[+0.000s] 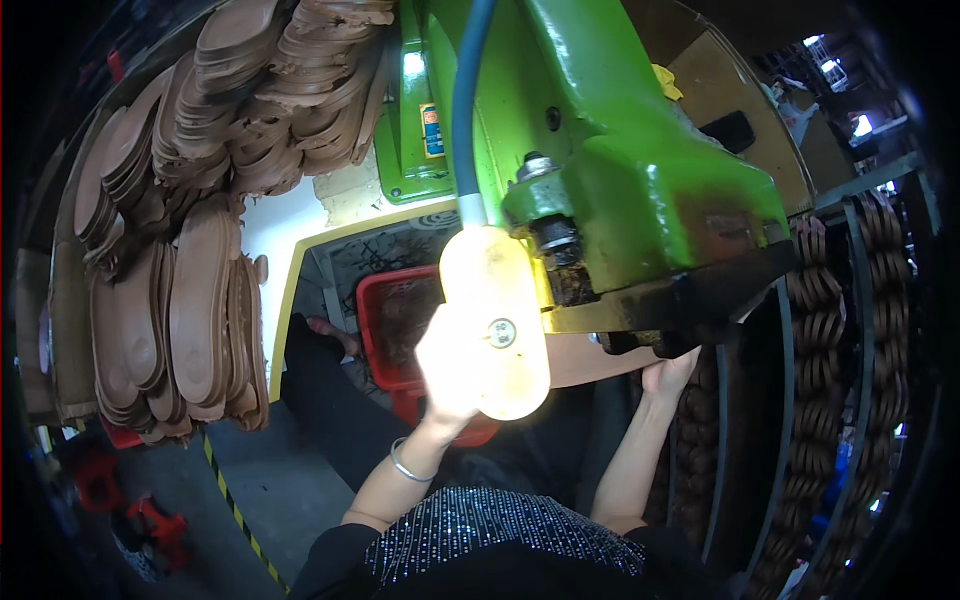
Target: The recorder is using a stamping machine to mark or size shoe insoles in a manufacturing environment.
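Observation:
A brown shoe sole point(590, 362) lies lengthwise under the head of a green machine point(640, 170), its upper side partly covered by the machine. At its right end my right hand point(672, 374) grips the edge, the fingertips partly behind the machine's dark lower part. My left hand point(445, 365) is beside the sole's left end, washed out by glare. A bright oval work lamp point(515, 385) covers its fingers, so I cannot make out what they hold.
Stacked brown soles point(200, 310) crowd the left table. A red basket point(375, 330) sits below the yellow-edged opening point(290, 290). A blue-grey lamp cable point(465, 120) rises in front of the machine. Racks of brown soles point(810, 400) stand at right, a cardboard box point(740, 90) behind.

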### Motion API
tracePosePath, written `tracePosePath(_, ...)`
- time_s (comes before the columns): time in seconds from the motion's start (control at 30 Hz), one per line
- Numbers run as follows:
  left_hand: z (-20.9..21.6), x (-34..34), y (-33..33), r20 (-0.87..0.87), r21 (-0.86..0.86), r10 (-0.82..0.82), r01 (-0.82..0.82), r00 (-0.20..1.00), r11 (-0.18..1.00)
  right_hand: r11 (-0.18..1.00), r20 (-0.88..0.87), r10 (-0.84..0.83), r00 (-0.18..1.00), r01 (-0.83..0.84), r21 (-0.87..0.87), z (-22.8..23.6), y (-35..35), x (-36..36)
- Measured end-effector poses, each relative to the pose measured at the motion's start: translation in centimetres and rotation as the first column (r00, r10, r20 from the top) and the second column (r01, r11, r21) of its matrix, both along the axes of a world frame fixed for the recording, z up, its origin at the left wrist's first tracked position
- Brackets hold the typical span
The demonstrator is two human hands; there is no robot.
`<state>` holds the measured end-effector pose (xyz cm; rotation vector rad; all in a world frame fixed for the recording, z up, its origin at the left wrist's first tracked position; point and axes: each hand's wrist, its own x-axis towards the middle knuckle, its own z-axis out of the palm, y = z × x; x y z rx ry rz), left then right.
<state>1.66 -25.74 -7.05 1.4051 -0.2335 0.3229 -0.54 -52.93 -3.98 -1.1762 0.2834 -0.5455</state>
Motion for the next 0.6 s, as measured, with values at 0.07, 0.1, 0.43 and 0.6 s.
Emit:
tracePosePath(0.07,0.1,-0.3,1.5,-0.002,0.035,0.048,-0.048,0.999,0.998,0.996,-0.016,0.069,0.997,-0.07,-0.06,1.0,0.6,1.5)
tracePosePath(0.1,0.7,-0.5,2.0,-0.025,-0.013,0.075,-0.075,0.997,0.997,0.997,-0.026,0.072,0.997,-0.073,-0.034,1.5,1.1,2.4)
tracePosePath(0.43,8.6,-0.5,3.5,-0.044,0.359,0.015,0.002,0.999,0.933,0.978,0.176,0.182,0.967,-0.16,-0.134,2.1,5.5,4.6)
tracePosePath(0.6,8.0,0.6,1.1,0.167,0.431,0.107,-0.17,0.98,0.886,0.976,0.119,0.179,0.977,-0.161,-0.149,3.0,3.4,5.0)
